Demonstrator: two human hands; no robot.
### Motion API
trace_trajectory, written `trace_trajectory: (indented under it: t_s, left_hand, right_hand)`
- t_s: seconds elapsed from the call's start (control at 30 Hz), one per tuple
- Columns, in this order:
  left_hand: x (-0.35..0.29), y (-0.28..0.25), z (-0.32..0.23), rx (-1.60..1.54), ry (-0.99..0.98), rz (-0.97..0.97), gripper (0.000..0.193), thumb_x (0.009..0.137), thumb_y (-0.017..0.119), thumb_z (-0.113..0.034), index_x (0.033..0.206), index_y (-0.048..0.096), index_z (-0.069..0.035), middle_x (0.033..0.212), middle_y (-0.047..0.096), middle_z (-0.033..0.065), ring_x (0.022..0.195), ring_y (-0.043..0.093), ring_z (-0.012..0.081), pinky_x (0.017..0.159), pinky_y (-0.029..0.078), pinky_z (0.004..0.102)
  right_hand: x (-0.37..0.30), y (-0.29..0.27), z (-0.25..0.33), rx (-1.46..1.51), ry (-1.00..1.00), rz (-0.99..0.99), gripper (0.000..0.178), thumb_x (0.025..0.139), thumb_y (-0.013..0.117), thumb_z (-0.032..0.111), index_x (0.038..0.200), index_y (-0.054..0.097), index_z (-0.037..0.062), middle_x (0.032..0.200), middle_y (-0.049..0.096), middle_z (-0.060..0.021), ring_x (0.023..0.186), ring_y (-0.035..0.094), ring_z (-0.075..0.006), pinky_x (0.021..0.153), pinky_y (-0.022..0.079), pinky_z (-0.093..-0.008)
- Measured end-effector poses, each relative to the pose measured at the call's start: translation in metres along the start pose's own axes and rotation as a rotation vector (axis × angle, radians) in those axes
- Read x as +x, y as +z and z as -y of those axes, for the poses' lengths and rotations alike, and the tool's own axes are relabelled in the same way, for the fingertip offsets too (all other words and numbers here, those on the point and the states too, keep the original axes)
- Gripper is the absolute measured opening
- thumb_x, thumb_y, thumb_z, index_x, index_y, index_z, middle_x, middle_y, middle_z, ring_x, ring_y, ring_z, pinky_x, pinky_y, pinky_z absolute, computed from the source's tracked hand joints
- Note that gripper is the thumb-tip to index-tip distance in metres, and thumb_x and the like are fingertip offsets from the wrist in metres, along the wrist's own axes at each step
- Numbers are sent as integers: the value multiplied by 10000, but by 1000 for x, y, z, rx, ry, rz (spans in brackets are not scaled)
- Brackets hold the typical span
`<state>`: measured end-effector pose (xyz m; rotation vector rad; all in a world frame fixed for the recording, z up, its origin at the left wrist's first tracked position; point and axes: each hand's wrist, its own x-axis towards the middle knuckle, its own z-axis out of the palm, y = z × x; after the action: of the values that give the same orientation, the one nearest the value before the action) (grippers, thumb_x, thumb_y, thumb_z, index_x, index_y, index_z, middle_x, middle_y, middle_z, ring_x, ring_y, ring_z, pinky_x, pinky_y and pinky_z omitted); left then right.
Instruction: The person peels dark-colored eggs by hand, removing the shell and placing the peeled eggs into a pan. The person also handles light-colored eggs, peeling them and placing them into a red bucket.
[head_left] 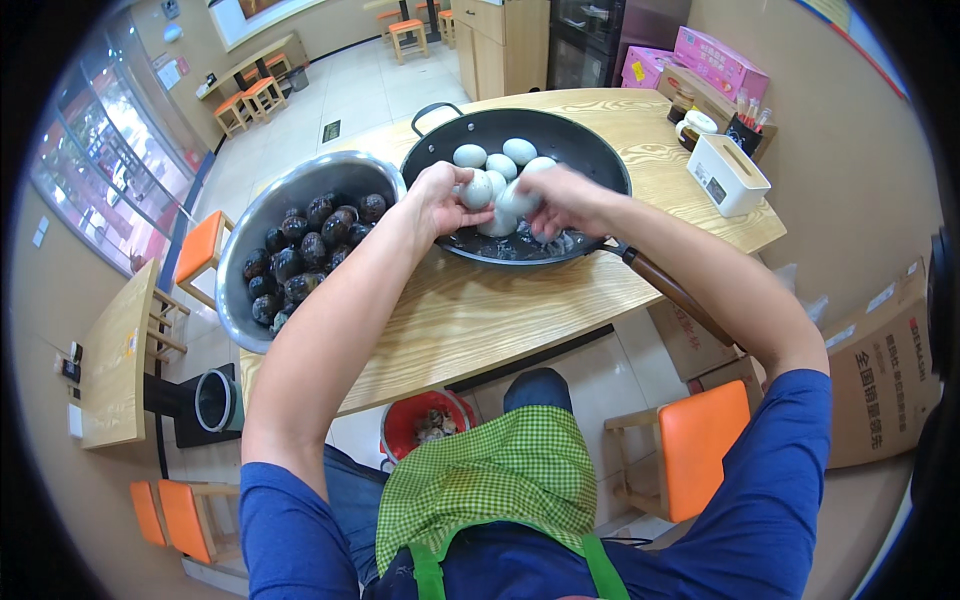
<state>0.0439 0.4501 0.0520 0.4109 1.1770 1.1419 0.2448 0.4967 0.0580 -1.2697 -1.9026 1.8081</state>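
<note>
Over the pan (585,150), left hand (438,200) holds an egg (475,190), right hand (570,202), blurred, apparently another; more eggs (519,151) lie just beyond.

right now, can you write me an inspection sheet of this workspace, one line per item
Surface: wood-grain table, curved by the lens.
Job's things: pale eggs in a black pan; dark egg-like pieces in a metal bowl left of it.
Clutter: white tissue box, jars and a black cup of sticks toward the table's right end.
Grip: left hand holds a pale egg; right hand is over the pan, blurred, its hold unclear.
Cables: one thin dark line by the person's right side, too small to identify.
Surroundings: red bucket with scraps below; orange-seated stool and cardboard box at right.
</note>
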Motion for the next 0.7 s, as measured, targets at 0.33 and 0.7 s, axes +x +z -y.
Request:
trace_trajectory:
  t_s: [0.33,0.7]
  left_hand:
    - [6,8,13,-70,85,113,366,990,362,-112,1342,361,-9,1340,394,252,1144,506,374,936,497,527]
    - [19,-13,0,-74,19,480,401,973,320,-232,1274,431,9,1102,589,200,938,625,304,811,532,419]
  right_hand:
    - [11,7,4,-588,-630,-367,527,839,728,202,1240,473,-26,1078,632,-170,985,629,-211,867,508,-329]
    - [4,4,11,243,-392,-193,496,908,512,136,1361,429,-50,1047,624,-177,756,642,-175,651,551,-277]
